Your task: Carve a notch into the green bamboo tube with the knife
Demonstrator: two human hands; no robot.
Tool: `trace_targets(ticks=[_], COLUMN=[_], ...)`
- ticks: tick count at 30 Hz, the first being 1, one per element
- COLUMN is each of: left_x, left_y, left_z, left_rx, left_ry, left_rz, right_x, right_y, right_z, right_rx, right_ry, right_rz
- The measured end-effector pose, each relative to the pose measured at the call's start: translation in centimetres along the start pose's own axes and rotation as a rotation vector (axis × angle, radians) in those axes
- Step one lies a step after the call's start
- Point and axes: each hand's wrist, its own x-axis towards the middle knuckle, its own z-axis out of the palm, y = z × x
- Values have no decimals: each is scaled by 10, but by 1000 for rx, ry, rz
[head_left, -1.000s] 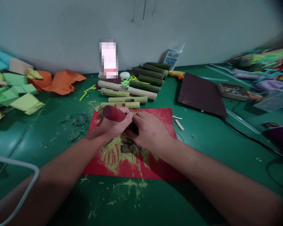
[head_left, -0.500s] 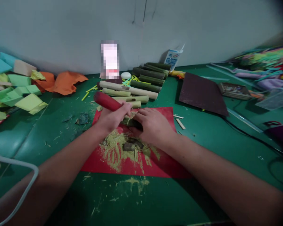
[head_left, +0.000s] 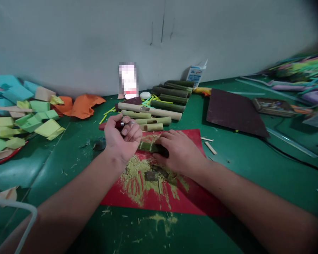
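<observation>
My left hand (head_left: 122,137) is closed around a tool with a dark red handle (head_left: 106,125), its metal tip pointing right near my fingers. My right hand (head_left: 178,151) presses down on a short green bamboo piece (head_left: 148,146) that lies on a red mat (head_left: 193,197). The left hand sits just left of the bamboo piece, above its end. Yellow-green shavings (head_left: 137,178) cover the mat in front of both hands.
Pale cut bamboo tubes (head_left: 151,110) and dark green ones (head_left: 172,93) lie behind the mat. Coloured paper scraps (head_left: 29,118) pile at the left, a dark sheet (head_left: 233,111) lies at the right, and a small carton (head_left: 194,74) leans on the wall.
My left hand has turned and pulled back, so the red handle now points left and is mostly hidden in the fist. The view has tilted up slightly. The right hand stays on the bamboo.
</observation>
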Motion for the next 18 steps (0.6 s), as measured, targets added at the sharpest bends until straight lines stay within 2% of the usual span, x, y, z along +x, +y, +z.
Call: trace_targets(ticks=[8, 13, 18], left_x=[-11, -22, -29], left_y=[-1, -7, -16], left_z=[11, 17, 20], left_rx=[-3, -32, 57], left_ry=[60, 73, 9], left_rz=[46, 1, -22], right_x=[-1, -5, -8], right_y=[0, -3, -9], right_z=[0, -2, -2], right_rx=[39, 158, 274], right_ry=[-9, 113, 216], right_rz=[-18, -41, -145])
